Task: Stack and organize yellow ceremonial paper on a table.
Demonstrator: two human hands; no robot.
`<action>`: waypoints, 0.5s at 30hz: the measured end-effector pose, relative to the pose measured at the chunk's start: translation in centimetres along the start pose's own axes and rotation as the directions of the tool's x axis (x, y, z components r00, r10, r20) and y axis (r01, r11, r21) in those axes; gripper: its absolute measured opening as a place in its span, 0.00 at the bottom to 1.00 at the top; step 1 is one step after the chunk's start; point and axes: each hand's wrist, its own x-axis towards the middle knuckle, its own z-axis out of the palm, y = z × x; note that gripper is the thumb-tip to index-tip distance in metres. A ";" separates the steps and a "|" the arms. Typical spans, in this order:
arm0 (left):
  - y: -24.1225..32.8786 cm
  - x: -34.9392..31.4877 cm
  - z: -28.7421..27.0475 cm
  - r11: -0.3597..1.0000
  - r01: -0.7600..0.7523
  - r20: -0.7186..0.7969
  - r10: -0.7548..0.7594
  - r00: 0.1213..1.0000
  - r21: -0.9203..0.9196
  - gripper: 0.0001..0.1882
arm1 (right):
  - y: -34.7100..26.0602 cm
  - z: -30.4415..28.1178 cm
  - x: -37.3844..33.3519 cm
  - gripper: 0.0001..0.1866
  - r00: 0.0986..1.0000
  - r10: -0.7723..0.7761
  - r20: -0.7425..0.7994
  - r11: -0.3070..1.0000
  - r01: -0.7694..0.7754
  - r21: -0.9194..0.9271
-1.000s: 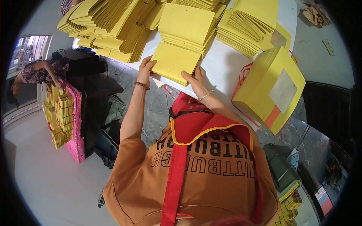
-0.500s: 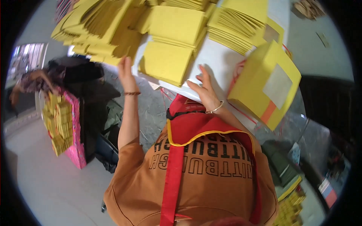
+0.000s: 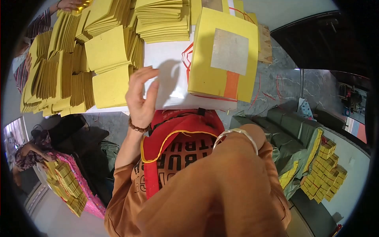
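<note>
My left hand point(image 3: 142, 96) hovers over the near edge of the white tabletop point(image 3: 164, 51), its fingers curved and apart and nothing in them. Just left of it lies a stack of yellow paper pieces point(image 3: 112, 89), with another yellow stack point(image 3: 106, 49) behind. To the right, a thick block of yellow sheets point(image 3: 199, 59) bears a grey patch and an orange strip. My right hand point(image 3: 213, 177) is raised very close to the view, blurred and large. Its fingertips run out of the picture, so what they touch is hidden.
Fanned yellow pieces point(image 3: 45, 79) crowd the table's left. Another person's hand point(image 3: 71, 4) touches something shiny gold at the far left. At lower left, a second person point(image 3: 35, 148) is beside a pink-edged surface point(image 3: 83, 177) with yellow bundles. Green-wrapped piles point(image 3: 292, 122) and yellow bundles point(image 3: 325, 172) stand right.
My view has turned, so the table sits straighter. My right hand has left the tabletop and come up close to the view. The left has moved from the left-hand stacks to the near stack's right side.
</note>
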 end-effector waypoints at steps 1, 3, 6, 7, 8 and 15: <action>0.1 -0.2 0.6 1.000 -0.008 0.056 0.007 0.998 0.018 0.09 | -0.2 0.1 -0.3 0.12 1.000 0.005 0.016 0.999 -0.005 -0.032; 0.0 -0.2 1.3 0.999 -0.039 0.090 0.037 0.995 0.022 0.09 | -0.4 0.3 -0.7 0.12 0.999 0.016 0.047 0.995 -0.011 -0.095; 0.2 -0.2 2.0 0.999 -0.024 0.136 0.019 0.991 0.041 0.09 | -0.7 0.6 -1.1 0.12 0.995 0.037 0.091 0.982 -0.019 -0.187; 0.2 -0.3 2.2 0.999 -0.027 0.136 0.021 0.991 0.044 0.09 | -0.7 0.7 -1.1 0.12 0.993 0.045 0.109 0.976 -0.021 -0.215; 0.1 -0.3 2.3 0.999 -0.015 0.144 0.009 0.989 0.040 0.09 | -0.7 0.7 -1.2 0.12 0.990 0.055 0.128 0.970 -0.022 -0.241; 0.2 0.2 2.4 0.999 0.025 0.217 -0.032 0.976 0.035 0.10 | -0.6 0.1 -1.1 0.12 0.961 0.114 0.254 0.920 -0.006 -0.392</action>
